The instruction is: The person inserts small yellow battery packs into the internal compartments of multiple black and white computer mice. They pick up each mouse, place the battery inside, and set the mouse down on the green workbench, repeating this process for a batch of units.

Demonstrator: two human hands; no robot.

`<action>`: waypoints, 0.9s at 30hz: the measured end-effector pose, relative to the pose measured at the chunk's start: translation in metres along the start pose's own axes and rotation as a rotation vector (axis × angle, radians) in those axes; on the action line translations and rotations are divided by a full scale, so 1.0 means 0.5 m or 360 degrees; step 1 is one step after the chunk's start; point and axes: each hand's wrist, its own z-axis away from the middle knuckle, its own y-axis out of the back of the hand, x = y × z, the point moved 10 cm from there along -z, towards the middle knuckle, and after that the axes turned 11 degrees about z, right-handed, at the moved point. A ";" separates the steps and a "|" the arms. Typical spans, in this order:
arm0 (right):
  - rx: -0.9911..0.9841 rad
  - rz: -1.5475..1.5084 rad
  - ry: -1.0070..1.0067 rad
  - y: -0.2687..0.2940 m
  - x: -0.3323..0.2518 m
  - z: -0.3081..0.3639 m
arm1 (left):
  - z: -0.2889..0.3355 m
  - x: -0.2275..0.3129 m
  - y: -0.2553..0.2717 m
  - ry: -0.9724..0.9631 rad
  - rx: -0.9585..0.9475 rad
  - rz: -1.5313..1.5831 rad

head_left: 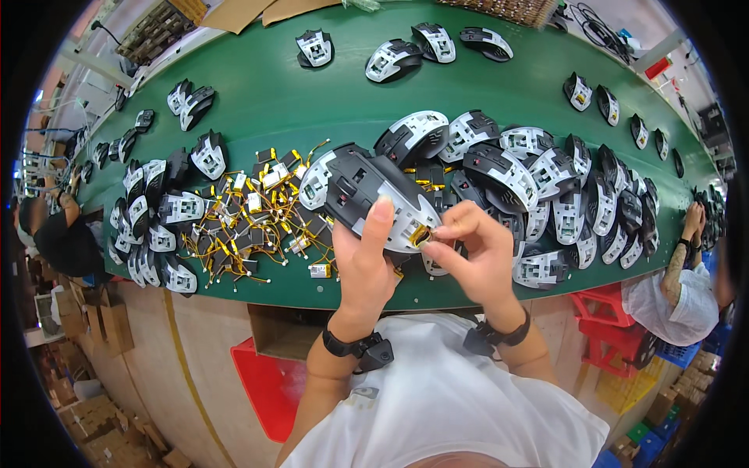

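A black and silver computer mouse shell [367, 191] is tilted up over the table's near side, with my left hand [365, 261] closed around it and the thumb lying along its side. A small yellow-wrapped battery [420, 235] sits in the opening at the shell's near right end. My right hand [477, 253] pinches at that battery between thumb and forefinger; its wires are mostly hidden by the fingers. To the left of the shell spreads a loose heap of small batteries [253, 204] with thin yellow, red and black wires and white plugs.
A big pile of mouse shells [566, 220] stands on the right of the green table [273, 101], a smaller pile [148, 210] on the left. Several shells [394, 60] lie at the far side. Below the near edge are a red bin [261, 390] and a cardboard box [281, 331]. Co-workers sit at both sides.
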 end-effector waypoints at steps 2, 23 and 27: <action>-0.0122 -0.0086 -0.0255 -0.004 0.010 -0.010 | 0.004 0.004 -0.003 -0.0019 -0.0082 -0.0134; -0.0241 -0.0576 -0.0555 -0.048 0.048 -0.002 | 0.011 0.014 0.017 -0.0173 0.0055 -0.0316; -0.0430 -0.0589 -0.0549 -0.053 0.034 0.007 | -0.002 0.016 0.018 -0.0024 0.0038 -0.0084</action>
